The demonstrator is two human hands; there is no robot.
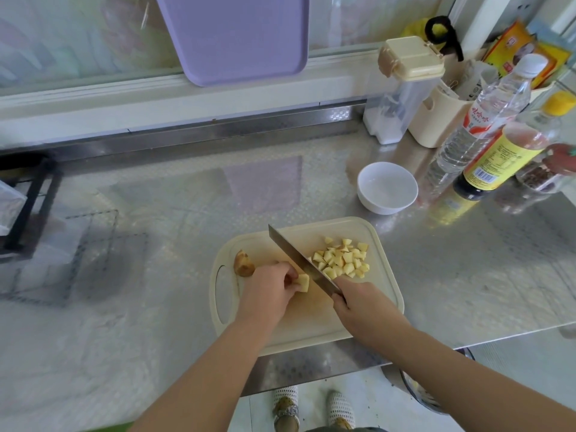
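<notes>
Dicing seems nearly done: pale yellow fruit cubes (pixel 341 260) lie heaped far right on the cream plastic cutting board (pixel 311 325), the left hand (pixel 268 291) pinches one last pale chunk (pixel 303 282), and the right hand (pixel 361 304) grips the steel knife (pixel 293 254) beside it.

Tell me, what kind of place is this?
Probably a home kitchen: the right hand grips a knife, the left hand holds a fruit piece on a cutting board, on a steel counter with a sauce bottle and a white bowl.
</notes>
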